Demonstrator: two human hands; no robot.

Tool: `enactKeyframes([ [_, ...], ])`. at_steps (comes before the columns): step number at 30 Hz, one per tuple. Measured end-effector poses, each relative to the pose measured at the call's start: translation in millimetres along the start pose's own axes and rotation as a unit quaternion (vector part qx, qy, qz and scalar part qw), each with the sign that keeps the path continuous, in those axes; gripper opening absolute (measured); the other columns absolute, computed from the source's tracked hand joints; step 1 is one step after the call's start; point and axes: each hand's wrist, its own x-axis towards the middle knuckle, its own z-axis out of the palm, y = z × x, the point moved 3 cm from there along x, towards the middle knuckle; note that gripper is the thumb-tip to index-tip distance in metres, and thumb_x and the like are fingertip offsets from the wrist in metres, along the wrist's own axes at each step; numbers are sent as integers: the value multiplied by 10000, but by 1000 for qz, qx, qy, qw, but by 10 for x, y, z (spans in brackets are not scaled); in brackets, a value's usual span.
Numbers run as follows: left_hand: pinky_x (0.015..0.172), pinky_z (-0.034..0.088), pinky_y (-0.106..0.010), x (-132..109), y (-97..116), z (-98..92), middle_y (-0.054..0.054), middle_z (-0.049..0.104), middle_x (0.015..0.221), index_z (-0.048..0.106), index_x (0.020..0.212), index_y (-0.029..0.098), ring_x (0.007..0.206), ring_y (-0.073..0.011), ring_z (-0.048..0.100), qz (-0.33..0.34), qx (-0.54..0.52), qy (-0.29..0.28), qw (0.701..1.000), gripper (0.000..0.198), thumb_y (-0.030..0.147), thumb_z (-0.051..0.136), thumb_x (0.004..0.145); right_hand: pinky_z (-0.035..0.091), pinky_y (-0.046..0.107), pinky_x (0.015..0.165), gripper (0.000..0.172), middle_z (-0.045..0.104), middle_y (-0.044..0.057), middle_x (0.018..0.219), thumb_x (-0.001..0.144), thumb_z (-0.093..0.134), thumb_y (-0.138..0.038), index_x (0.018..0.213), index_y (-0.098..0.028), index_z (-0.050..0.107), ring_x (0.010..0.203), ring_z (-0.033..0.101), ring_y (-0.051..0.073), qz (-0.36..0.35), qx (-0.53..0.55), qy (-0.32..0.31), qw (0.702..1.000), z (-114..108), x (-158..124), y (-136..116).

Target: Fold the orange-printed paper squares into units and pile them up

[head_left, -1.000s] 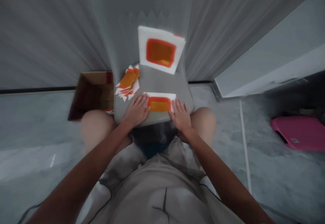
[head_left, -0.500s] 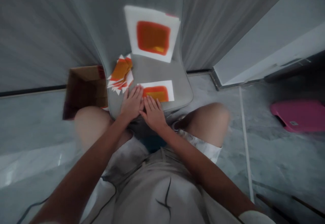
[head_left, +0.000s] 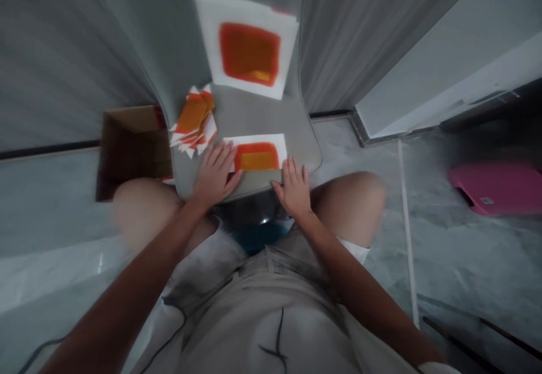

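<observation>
A folded white paper sheet (head_left: 258,156) with an orange-red patch and a gold middle lies flat on the grey chair seat (head_left: 254,111). My left hand (head_left: 215,172) rests open across its left end, fingers pointing away from me. At its near right corner lies my right hand (head_left: 295,185), open, fingers stretched out and touching the edge. Left of the sheet is a fanned pile of folded papers (head_left: 195,118) in the same colours. Against the chair's backrest leans a stack of square sheets (head_left: 249,52), unfolded, with the same patch.
An open cardboard box (head_left: 133,153) stands on the floor left of the chair. A pink plastic stool (head_left: 499,187) is on the floor at the right. Behind the chair hangs a grey curtain (head_left: 381,18), and a white cabinet (head_left: 440,52) stands to its right.
My right hand has slid rightward along the near edge of the folded sheet, away from my left hand. My left hand stays at the left end. The camera view has shifted slightly.
</observation>
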Motion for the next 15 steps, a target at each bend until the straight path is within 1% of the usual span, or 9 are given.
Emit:
enactKeyframes([
  [2,1343,182,-554,-68,29,-39,-98,379,1713,328,1665,193,1627,-297,262,13,3,15,1000,687,474,420,1044,142,605,1321,762,314,215,1722,1111,275,-571,1690,-81,209,1635,231,307,1,6,5,1000,23,4,-10],
  [4,1343,196,-556,-138,150,-51,-97,423,1689,338,1662,203,1620,-289,282,24,4,31,999,667,426,430,1040,140,608,1321,761,310,216,1724,1110,282,-567,1691,-82,206,1636,228,309,-1,12,9,1000,35,4,-4],
  [5,1344,199,-553,-166,256,-38,-97,438,1680,339,1662,204,1618,-283,289,35,2,33,999,657,404,426,1042,137,610,1321,762,307,217,1724,1109,288,-564,1690,-79,208,1637,225,311,-1,14,11,1000,41,3,3],
  [7,1347,208,-533,-197,544,32,-102,429,1685,333,1663,186,1624,-272,274,63,-14,25,998,644,376,404,1052,129,614,1323,756,300,221,1726,1108,307,-545,1686,-66,214,1638,216,316,-2,16,13,1000,63,2,16],
  [9,1352,203,-515,-188,895,161,-108,376,1711,345,1657,166,1625,-272,272,120,-28,-27,992,661,437,413,1057,124,610,1326,723,294,216,1730,1108,324,-481,1684,-57,212,1642,203,314,-4,14,10,1000,98,2,27],
  [10,1355,190,-515,-166,1052,228,-111,346,1724,353,1653,155,1628,-281,262,132,-33,-48,990,685,480,423,1054,123,605,1328,696,292,207,1733,1107,325,-431,1687,-64,208,1644,197,308,-4,12,8,1000,117,3,33],
  [12,1356,174,-527,-97,1280,338,-116,319,1733,335,1660,135,1634,-291,242,112,-32,-66,991,720,524,409,1058,121,599,1332,660,290,180,1740,1092,319,-328,1696,-92,195,1647,191,294,-1,8,1,1000,145,6,45],
  [13,1355,171,-533,-60,1350,378,-122,324,1730,323,1664,127,1633,-295,246,97,-30,-69,992,731,532,401,1060,120,601,1332,659,290,172,1742,1081,319,-290,1699,-103,189,1647,189,290,3,6,-3,1000,150,8,51],
  [15,1352,168,-542,-4,1410,424,-120,347,1719,303,1673,128,1624,-294,272,71,-25,-70,995,724,520,381,1069,115,607,1334,678,282,176,1744,1064,343,-270,1698,-92,185,1648,180,299,5,3,-17,1000,139,11,53],
])
